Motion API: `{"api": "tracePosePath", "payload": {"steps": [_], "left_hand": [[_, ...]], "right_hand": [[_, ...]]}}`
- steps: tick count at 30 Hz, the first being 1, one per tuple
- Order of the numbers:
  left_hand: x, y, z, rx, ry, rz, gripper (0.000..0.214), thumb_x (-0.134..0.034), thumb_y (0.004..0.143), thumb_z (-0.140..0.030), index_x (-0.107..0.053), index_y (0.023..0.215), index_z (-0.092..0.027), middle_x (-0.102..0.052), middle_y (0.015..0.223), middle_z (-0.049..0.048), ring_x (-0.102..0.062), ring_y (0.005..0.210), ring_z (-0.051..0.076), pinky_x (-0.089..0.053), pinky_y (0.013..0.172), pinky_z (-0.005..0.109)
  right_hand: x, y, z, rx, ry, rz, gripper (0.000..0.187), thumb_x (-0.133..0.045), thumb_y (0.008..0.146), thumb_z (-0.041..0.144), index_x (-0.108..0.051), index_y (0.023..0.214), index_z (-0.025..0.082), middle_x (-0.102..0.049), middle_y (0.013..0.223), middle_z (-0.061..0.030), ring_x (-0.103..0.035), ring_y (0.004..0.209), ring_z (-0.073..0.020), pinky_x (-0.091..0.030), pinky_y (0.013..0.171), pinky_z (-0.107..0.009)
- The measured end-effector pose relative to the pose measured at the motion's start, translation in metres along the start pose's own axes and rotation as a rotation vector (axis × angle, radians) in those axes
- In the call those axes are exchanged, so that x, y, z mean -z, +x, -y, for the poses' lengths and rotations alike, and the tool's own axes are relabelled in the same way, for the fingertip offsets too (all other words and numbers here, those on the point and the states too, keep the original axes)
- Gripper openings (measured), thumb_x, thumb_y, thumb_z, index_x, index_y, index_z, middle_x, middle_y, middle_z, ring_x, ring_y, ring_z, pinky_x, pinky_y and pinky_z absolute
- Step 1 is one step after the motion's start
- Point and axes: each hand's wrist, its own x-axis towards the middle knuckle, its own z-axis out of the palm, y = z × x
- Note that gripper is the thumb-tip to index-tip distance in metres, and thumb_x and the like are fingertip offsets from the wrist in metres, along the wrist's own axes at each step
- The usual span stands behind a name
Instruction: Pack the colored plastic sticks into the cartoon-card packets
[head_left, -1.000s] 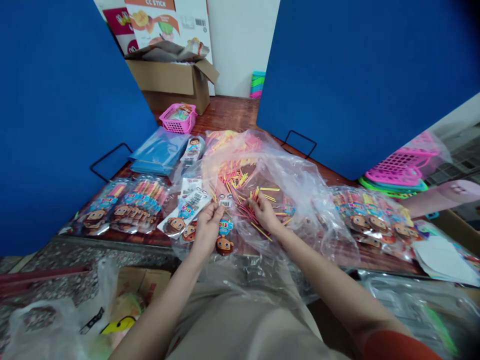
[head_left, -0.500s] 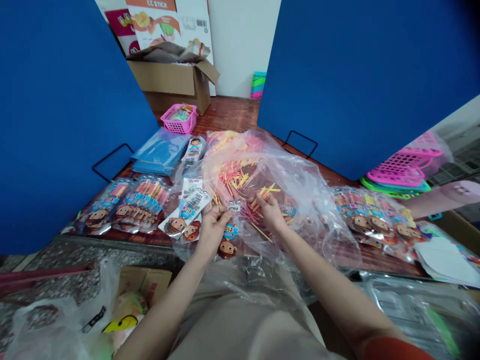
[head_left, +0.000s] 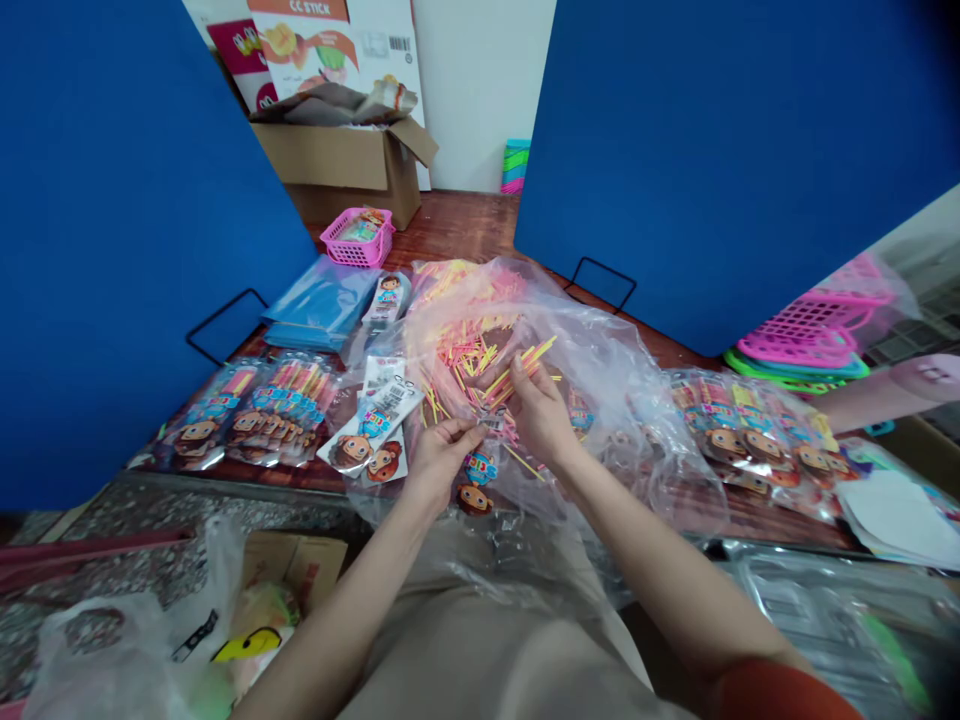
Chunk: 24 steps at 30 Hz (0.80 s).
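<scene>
Pinched in my left hand (head_left: 444, 458) is a small clear packet (head_left: 477, 482) with a cartoon face and blue lettering. My right hand (head_left: 541, 408) grips a bunch of thin yellow and pink sticks (head_left: 538, 356), just right of the packet's top end. Beneath and behind both hands spreads a large clear plastic bag (head_left: 615, 360), holding a heap of loose pink and yellow sticks (head_left: 466, 345). Left of my left hand lie printed cards (head_left: 382, 420) with cartoon faces, overlapping one another.
Filled packets (head_left: 281, 410) lie in a row at the left; more packets (head_left: 750, 430) are at the right. Behind are blue plastic sheets (head_left: 319, 305), a pink basket (head_left: 358, 238) and an open carton (head_left: 337, 160). Large blue panels (head_left: 712, 150) flank the table.
My left hand has moved right with the packet, closer to my right hand. My right hand has lifted the bunch of sticks slightly upward and tilted it.
</scene>
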Motion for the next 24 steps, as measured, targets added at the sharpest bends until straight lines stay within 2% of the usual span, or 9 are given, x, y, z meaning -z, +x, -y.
{"api": "tracePosePath", "payload": {"steps": [6,9,15,24], "left_hand": [[0.001,0.003,0.003,-0.072,-0.034,-0.022,0.029,-0.086,0.050,-0.034,-0.071,0.067,-0.015,-0.067,0.063,-0.0001,-0.055,0.055,0.010,-0.044,0.055,0.022],[0.001,0.003,0.004,-0.093,-0.054,-0.025,0.029,-0.087,0.050,-0.034,-0.072,0.067,-0.016,-0.067,0.064,0.0006,-0.056,0.057,0.011,-0.046,0.058,0.023],[0.001,0.003,0.005,-0.086,-0.073,-0.015,0.033,-0.086,0.051,-0.039,-0.074,0.071,-0.015,-0.070,0.070,0.0051,-0.060,0.061,0.015,-0.047,0.058,0.027],[0.000,0.003,0.004,-0.100,-0.109,0.013,0.036,-0.086,0.052,-0.041,-0.075,0.075,-0.015,-0.072,0.075,0.0060,-0.063,0.066,0.016,-0.050,0.064,0.028]], "right_hand": [[0.005,-0.012,-0.006,0.031,-0.221,-0.007,0.047,-0.043,0.091,0.060,-0.068,0.085,0.021,-0.070,0.091,-0.0038,-0.061,0.093,-0.0185,-0.044,0.090,-0.034],[0.006,-0.014,-0.004,0.014,-0.269,0.033,0.043,-0.046,0.090,0.058,-0.069,0.093,0.021,-0.069,0.098,-0.0043,-0.060,0.095,-0.0187,-0.043,0.091,-0.033],[0.008,-0.013,-0.005,-0.065,-0.236,0.062,0.039,-0.055,0.086,0.055,-0.069,0.097,0.020,-0.070,0.096,-0.0046,-0.062,0.093,-0.0195,-0.047,0.087,-0.033],[0.003,-0.017,-0.007,-0.024,-0.118,0.119,0.031,-0.052,0.091,0.046,-0.069,0.095,0.020,-0.069,0.103,-0.0054,-0.063,0.097,-0.0182,-0.045,0.094,-0.034]]}}
